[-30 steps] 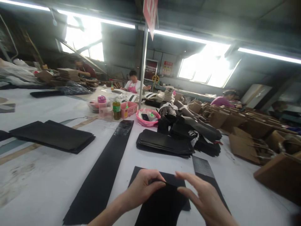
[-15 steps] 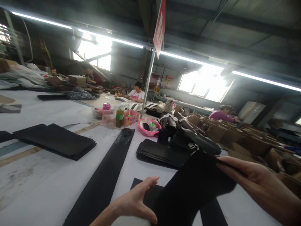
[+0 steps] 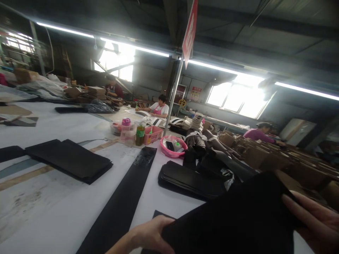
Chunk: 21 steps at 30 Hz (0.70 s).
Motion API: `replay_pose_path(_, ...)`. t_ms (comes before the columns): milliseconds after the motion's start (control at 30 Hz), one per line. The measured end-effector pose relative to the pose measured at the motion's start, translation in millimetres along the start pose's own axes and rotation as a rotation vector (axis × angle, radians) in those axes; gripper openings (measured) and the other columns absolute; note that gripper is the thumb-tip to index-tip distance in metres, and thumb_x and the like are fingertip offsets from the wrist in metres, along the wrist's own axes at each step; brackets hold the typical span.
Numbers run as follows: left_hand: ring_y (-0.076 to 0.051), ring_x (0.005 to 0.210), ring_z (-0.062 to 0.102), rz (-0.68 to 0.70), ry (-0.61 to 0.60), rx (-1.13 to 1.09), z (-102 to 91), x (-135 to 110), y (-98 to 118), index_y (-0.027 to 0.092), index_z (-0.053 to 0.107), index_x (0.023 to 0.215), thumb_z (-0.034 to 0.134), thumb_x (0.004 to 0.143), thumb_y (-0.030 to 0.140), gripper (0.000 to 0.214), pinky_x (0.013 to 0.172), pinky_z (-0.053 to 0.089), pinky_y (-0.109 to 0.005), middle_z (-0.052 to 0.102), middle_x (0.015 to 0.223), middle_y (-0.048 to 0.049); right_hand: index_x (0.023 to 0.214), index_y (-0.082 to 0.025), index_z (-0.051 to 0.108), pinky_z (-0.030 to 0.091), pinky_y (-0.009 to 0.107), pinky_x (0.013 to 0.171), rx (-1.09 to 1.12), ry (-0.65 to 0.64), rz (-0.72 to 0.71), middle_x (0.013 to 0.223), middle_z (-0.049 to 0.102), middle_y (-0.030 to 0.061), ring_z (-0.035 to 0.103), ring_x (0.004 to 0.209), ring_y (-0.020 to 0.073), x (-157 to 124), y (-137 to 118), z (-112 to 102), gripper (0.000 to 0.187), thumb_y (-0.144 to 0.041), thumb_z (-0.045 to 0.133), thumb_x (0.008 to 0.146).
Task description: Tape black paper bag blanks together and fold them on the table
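At the lower right of your view, a broad black sheet (image 3: pixel 235 218) is between your two hands, tilted above the white worktop (image 3: pixel 60 218). Your right hand (image 3: pixel 315 215) pinches its right edge, with the wrist cut off by the border. Your left hand (image 3: pixel 150 233) meets the left edge, thumb and forefinger apart; their tips are lost at the dark surface, so you cannot tell whether they grip it. The sheet's lower part runs out of the picture, and its surface is too dark to show any fold or seam.

Behind it, a flat black piece (image 3: pixel 161 214) on the worktop shows little more than a corner. The stack of black pieces (image 3: pixel 190 180) beyond is partly covered at its right end. To your left, a long black strip (image 3: pixel 122 201) leaves the bottom of the frame; its far end has a glossy patch. Farther left lies a pile of black rectangles (image 3: pixel 71 158), too tightly layered to count.

The pink basket (image 3: pixel 173 151) holds a phone (image 3: pixel 169 145) and a green-capped bottle (image 3: pixel 178 144). The red sign (image 3: pixel 190 33) is angled too sharply to read, and the brown pieces (image 3: pixel 265 155) at right blur together.
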<state>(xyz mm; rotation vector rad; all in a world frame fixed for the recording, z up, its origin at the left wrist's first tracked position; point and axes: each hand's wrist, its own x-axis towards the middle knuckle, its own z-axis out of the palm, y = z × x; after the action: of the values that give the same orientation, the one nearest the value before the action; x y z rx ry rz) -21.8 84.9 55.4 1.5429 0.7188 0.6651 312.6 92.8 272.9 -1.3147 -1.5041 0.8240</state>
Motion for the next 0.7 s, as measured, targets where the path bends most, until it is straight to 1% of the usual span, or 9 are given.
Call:
replay_pose_path(100, -0.008, 0.056, 0.038, -0.081, 0.011, -0.096, -2.1, -6, -4, 0.015, 0.066, 0.070, 0.076, 0.064, 0.032, 0.020, 0.048, 0.030, -0.018, 0.048, 0.061, 0.0051, 0.124, -0.032, 0.060, 0.058, 0.027, 0.075, 0.138, -0.039, 0.162, 0.123, 0.062, 0.0072, 0.064, 0.103, 0.0255, 9, 23, 3, 0.047, -0.048, 0.067, 0.080)
replay_pose_path(167, -0.006, 0.052, 0.032, -0.124, 0.089, -0.089, -7.3, -9, -10, 0.014, 0.064, 0.063, 0.072, 0.065, 0.025, 0.014, 0.046, 0.025, -0.018, 0.043, 0.056, 0.0061, 0.121, -0.031, 0.063, 0.057, 0.027, 0.078, 0.203, -0.052, 0.243, 0.122, 0.063, 0.0073, 0.063, 0.104, 0.0263, 18, 38, 1, 0.049, -0.047, 0.072, 0.075)
replay_pose_path(233, -0.007, 0.053, 0.039, -0.214, 0.191, -0.117, -19.7, -10, -16, 0.014, 0.067, 0.070, 0.074, 0.061, 0.019, 0.013, 0.048, 0.029, -0.017, 0.051, 0.058, 0.0058, 0.115, -0.027, 0.067, 0.056, 0.029, 0.081, 0.189, -0.088, 0.300, 0.116, 0.066, 0.0072, 0.064, 0.102, 0.0271, 29, 51, -2, 0.049, -0.047, 0.076, 0.071)
replay_pose_path(300, -0.011, 0.060, 0.052, -0.294, 0.297, -0.179, -39.4, -8, -20, 0.014, 0.070, 0.080, 0.077, 0.057, 0.018, 0.024, 0.055, 0.038, -0.018, 0.062, 0.067, 0.0035, 0.105, -0.022, 0.071, 0.056, 0.030, 0.079, 0.144, -0.131, 0.336, 0.107, 0.070, 0.0073, 0.066, 0.096, 0.0271, 40, 63, -2, 0.046, -0.048, 0.077, 0.068)
replay_pose_path(400, -0.018, 0.074, 0.064, -0.283, 0.425, -0.240, -75.8, 3, -14, 0.014, 0.070, 0.091, 0.077, 0.059, 0.020, 0.034, 0.067, 0.048, -0.023, 0.070, 0.080, -0.0006, 0.090, -0.018, 0.073, 0.055, 0.026, 0.067, 0.074, -0.100, 0.326, 0.090, 0.073, 0.0066, 0.068, 0.081, 0.0242, 60, 88, 8, 0.041, -0.051, 0.076, 0.065)
replay_pose_path(467, -0.022, 0.080, 0.066, -0.240, 0.492, -0.236, -100.0, 17, -3, 0.014, 0.068, 0.097, 0.078, 0.058, 0.022, 0.041, 0.072, 0.051, -0.028, 0.071, 0.083, -0.0025, 0.084, -0.018, 0.073, 0.054, 0.025, 0.064, 0.063, -0.034, 0.292, 0.083, 0.073, 0.0055, 0.068, 0.077, 0.0229, 76, 111, 18, 0.040, -0.052, 0.076, 0.062)
replay_pose_path(533, -0.025, 0.083, 0.067, -0.166, 0.553, -0.195, -122.7, 38, 10, 0.012, 0.068, 0.098, 0.079, 0.059, 0.023, 0.043, 0.075, 0.052, -0.032, 0.072, 0.085, -0.0051, 0.082, -0.016, 0.072, 0.054, 0.024, 0.066, 0.079, 0.032, 0.267, 0.080, 0.073, 0.0051, 0.068, 0.078, 0.0231, 97, 137, 29, 0.043, -0.053, 0.076, 0.059)
replay_pose_path(633, -0.027, 0.085, 0.068, -0.059, 0.672, -0.095, -152.3, 81, 21, 0.010, 0.066, 0.099, 0.079, 0.060, 0.026, 0.045, 0.076, 0.053, -0.034, 0.071, 0.088, -0.0086, 0.091, -0.015, 0.070, 0.054, 0.026, 0.070, 0.067, 0.171, 0.269, 0.082, 0.073, 0.0055, 0.068, 0.080, 0.0246, 134, 176, 44, 0.055, -0.056, 0.075, 0.056)
replay_pose_path(700, -0.025, 0.087, 0.067, -0.053, 0.779, -0.039, -166.4, 110, 18, 0.010, 0.062, 0.104, 0.077, 0.064, 0.028, 0.046, 0.076, 0.053, -0.033, 0.070, 0.094, -0.0100, 0.097, -0.014, 0.068, 0.055, 0.031, 0.072, -0.043, 0.299, 0.259, 0.085, 0.073, 0.0073, 0.068, 0.084, 0.0276, 157, 203, 50, 0.062, -0.060, 0.071, 0.054)
